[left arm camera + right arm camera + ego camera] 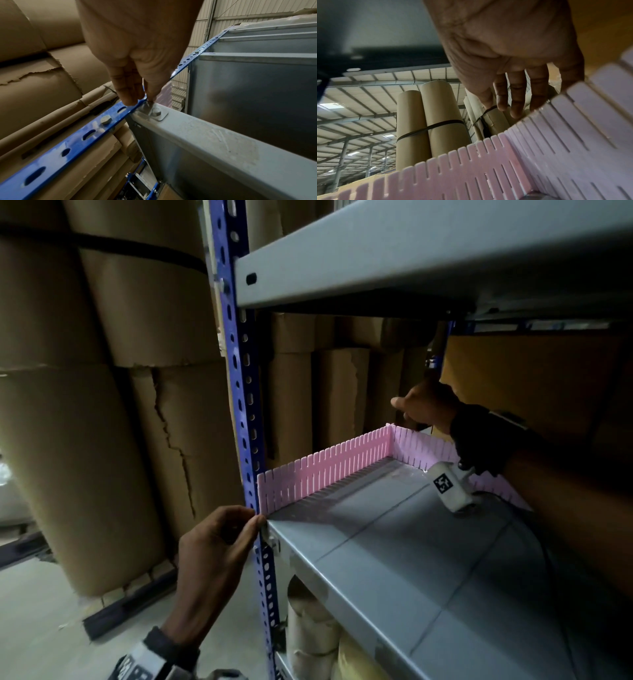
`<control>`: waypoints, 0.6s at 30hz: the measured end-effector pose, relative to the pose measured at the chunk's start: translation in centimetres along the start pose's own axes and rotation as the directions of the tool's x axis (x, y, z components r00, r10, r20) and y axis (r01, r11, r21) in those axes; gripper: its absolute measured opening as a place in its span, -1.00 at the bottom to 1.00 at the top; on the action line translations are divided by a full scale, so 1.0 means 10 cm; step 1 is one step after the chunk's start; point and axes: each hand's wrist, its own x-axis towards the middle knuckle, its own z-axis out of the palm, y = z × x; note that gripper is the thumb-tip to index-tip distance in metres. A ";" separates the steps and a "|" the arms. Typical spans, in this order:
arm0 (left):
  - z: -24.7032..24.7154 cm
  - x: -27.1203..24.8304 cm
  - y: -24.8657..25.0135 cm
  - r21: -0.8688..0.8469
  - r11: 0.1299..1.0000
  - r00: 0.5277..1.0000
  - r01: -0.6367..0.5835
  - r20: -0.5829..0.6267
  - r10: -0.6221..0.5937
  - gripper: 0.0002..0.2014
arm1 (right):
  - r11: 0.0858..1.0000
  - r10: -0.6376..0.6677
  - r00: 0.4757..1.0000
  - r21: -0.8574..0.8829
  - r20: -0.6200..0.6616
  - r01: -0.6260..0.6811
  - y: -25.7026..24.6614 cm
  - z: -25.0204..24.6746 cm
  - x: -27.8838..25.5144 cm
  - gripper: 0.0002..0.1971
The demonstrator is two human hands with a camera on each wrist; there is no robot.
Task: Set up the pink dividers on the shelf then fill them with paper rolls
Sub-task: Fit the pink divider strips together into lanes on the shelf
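Two pink slotted dividers stand on the grey shelf [394, 546]. The left divider [318, 470] [453, 169] runs along the shelf's left edge. It meets the back divider [421, 450] [573, 121] at the far corner. My left hand [258, 518] [144, 98] is at the front left corner, pinching the edge of the blue upright [239, 371] [72, 146] right beside the left divider's front end. My right hand [411, 409] [513, 102] reaches over the back divider near the corner, its fingers straight and holding nothing.
Tall brown paper rolls [102, 405] stand on the floor to the left and behind the rack. More rolls [308, 628] sit under the shelf. An upper grey shelf [411, 261] hangs close overhead. A brown board [531, 378] closes off the right side.
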 end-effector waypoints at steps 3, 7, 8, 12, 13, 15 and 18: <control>-0.06 -0.02 0.03 -0.067 0.998 1.000 -0.012 0.008 0.013 -0.81 | 1.000 -0.015 0.999 0.005 -0.048 0.016 -0.11 -0.13 -0.26 -0.51; -0.25 -0.03 0.14 -0.154 0.983 0.994 -0.102 -0.047 0.096 -0.80 | 1.000 -0.004 1.000 -0.007 0.020 0.004 -0.24 -0.35 -0.64 -0.45; -0.33 -0.05 0.18 -0.175 0.975 0.990 -0.136 -0.052 0.129 -0.79 | 1.000 -0.003 1.000 -0.011 0.025 0.004 -0.26 -0.42 -0.76 -0.44; -0.71 -0.22 0.30 -0.269 0.933 0.968 -0.239 0.004 0.249 -0.78 | 0.994 0.104 0.991 0.027 0.089 -0.107 -0.43 -0.64 -1.26 -0.50; -0.81 -0.30 0.33 -0.300 0.920 0.962 -0.252 0.022 0.271 -0.80 | 0.989 0.144 0.984 -0.003 0.107 -0.145 -0.47 -0.68 -1.42 -0.55; -0.95 -0.48 0.38 -0.378 0.892 0.958 -0.247 0.042 0.283 -0.84 | 0.978 0.201 0.972 -0.082 0.125 -0.192 -0.51 -0.72 -1.74 -0.67; -0.99 -0.83 0.46 -0.489 0.841 0.954 -0.233 0.051 0.294 -0.95 | 0.963 0.240 0.958 -0.161 0.156 -0.216 -0.57 -0.82 -2.32 -0.77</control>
